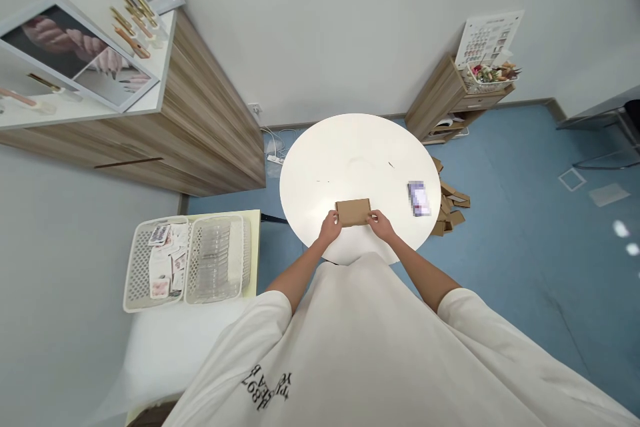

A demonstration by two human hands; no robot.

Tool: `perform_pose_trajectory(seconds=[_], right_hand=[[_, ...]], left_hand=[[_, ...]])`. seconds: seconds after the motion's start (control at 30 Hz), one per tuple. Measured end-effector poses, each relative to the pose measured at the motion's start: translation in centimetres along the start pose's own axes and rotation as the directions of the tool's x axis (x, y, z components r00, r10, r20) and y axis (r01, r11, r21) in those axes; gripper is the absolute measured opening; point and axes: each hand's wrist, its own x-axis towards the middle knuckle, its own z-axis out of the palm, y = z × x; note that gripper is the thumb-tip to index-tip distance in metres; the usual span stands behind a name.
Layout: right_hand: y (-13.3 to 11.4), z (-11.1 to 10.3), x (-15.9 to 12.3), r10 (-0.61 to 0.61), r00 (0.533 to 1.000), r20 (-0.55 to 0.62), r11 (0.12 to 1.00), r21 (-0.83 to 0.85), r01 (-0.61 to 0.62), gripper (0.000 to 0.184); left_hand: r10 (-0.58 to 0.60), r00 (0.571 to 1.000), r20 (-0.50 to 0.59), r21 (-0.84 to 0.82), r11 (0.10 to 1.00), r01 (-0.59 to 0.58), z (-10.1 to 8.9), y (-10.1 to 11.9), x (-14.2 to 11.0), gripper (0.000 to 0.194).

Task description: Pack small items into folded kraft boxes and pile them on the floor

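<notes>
A small brown cardboard box (353, 211) lies near the front edge of the round white table (350, 147), its lid side facing up and apparently closed. My left hand (331, 227) grips the box's left end, fingers curled at its near corner. At the opposite end, my right hand (381, 224) pinches the near right corner between thumb and fingers. To the right on the same table lies a phone-like rectangular item (419, 198), blurred by pixelation.
Flat cardboard pieces (450, 207) are piled on the floor right of the table. Two white baskets (188, 260) stand at the left, with cards in one and clear plastic pieces in the other. A wooden cabinet (215, 107) and a small shelf unit (435, 100) flank the table.
</notes>
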Motion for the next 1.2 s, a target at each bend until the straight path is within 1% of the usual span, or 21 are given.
perform_pose_trajectory(seconds=[0.1,0.2,0.3,0.37,0.5,0.6,0.7,0.8,0.9,1.03,1.2], right_hand=[[-0.4,0.2,-0.5,0.022,1.0,-0.008,0.999,0.042,-0.022,0.03],[-0.7,-0.1,-1.1,0.036,0.999,-0.006,0.995,0.092,-0.035,0.03],[-0.7,-0.7,-1.4,0.031,1.0,-0.007,0.99,0.138,-0.029,0.033],[-0.6,-1.3,-1.4,0.009,1.0,-0.013,0.987,0.163,-0.007,0.034],[0.1,-3.1,-1.1,-0.047,0.997,-0.065,0.979,0.197,0.059,0.037],[1.2,-5.6,-1.1,-0.079,0.99,-0.116,0.972,0.21,0.102,0.039],[3.2,-8.9,-1.1,-0.106,0.983,-0.151,0.966,0.221,0.138,0.04],[6.0,-12.8,-1.0,-0.12,0.972,-0.2,0.963,0.214,0.163,0.04],[9.2,-16.7,-1.0,-0.125,0.955,-0.27,0.969,0.175,0.177,0.04],[13.3,-22.1,-1.6,-0.103,0.922,-0.374,0.983,0.104,0.152,0.039],[17.2,-28.8,-2.8,-0.055,0.87,-0.491,0.991,0.08,0.108,0.04]], left_hand=[[-0.016,1.0,0.027,-0.022,1.0,0.016,0.1,0.7,-0.1,0.039],[-0.015,1.0,0.019,-0.047,0.999,0.016,0.4,1.1,-0.3,0.041],[0.018,1.0,-0.022,-0.062,0.998,-0.02,0.8,1.7,-0.4,0.043],[0.033,0.997,-0.065,-0.043,0.998,-0.036,1.2,2.4,-0.5,0.044],[0.083,0.987,-0.136,-0.001,0.996,-0.084,2.6,4.9,-0.5,0.042],[0.125,0.981,-0.149,0.005,0.992,-0.126,4.8,7.2,-0.4,0.042],[0.146,0.98,-0.138,0.022,0.989,-0.144,8.1,9.4,-0.3,0.042],[0.166,0.98,-0.109,0.029,0.986,-0.164,12.3,11.6,-0.2,0.042],[0.192,0.979,-0.071,0.028,0.981,-0.19,16.9,13.8,-0.2,0.043],[0.223,0.975,-0.012,0.035,0.974,-0.222,23.3,16.5,-0.3,0.044],[0.291,0.955,0.063,0.019,0.956,-0.293,31.1,19.9,0.1,0.043]])
